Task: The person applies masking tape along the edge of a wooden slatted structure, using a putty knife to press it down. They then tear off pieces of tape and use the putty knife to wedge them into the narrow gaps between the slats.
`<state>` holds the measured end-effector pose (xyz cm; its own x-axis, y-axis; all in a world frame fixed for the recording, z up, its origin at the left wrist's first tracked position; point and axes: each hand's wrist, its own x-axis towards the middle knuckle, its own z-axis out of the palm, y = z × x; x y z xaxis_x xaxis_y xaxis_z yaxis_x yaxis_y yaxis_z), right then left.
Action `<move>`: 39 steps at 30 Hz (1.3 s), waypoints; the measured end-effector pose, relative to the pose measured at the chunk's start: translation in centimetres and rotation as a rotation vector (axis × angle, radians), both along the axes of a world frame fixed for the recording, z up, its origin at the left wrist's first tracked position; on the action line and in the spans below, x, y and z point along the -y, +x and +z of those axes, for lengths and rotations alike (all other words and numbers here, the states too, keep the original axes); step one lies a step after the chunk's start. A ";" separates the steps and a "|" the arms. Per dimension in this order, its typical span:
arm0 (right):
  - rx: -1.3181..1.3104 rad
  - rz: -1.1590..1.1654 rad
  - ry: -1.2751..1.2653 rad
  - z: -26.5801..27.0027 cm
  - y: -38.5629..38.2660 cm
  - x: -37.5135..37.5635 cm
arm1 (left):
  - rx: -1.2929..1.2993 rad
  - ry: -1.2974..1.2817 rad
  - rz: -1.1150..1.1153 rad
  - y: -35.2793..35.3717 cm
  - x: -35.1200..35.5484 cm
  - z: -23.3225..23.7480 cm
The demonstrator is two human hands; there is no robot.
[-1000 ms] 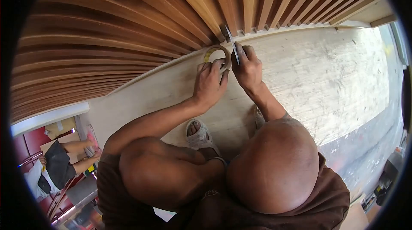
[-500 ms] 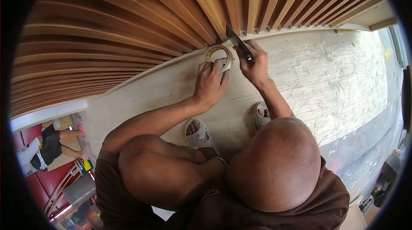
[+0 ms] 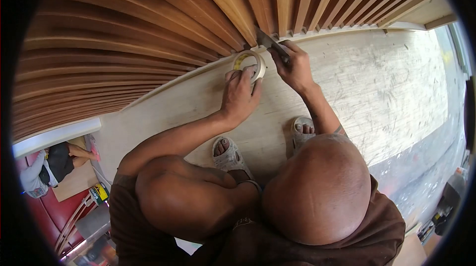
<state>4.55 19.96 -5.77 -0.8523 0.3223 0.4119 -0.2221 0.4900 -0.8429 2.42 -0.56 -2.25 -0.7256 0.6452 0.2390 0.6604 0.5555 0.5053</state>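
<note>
Tape roll [image 3: 261,64] held by left fingers [image 3: 245,78]; right fingers [image 3: 279,65] grip blade [image 3: 270,43] near slats [image 3: 223,2].

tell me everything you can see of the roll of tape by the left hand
The roll of tape is a pale cream ring, probably masking tape, with a yellowish inner core and an open middle that faces the camera at a slant. No loose end can be made out. The left hand's grip holds its near side, fingers bent over the rim. It is close to the foot of the wooden slats, over the pale board; whether it rests there is unclear.
</note>
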 end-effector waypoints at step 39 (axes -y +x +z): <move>0.028 0.112 -0.034 -1.8 1.2 -0.7 | 0.019 -0.122 0.079 -1.6 -1.7 1.3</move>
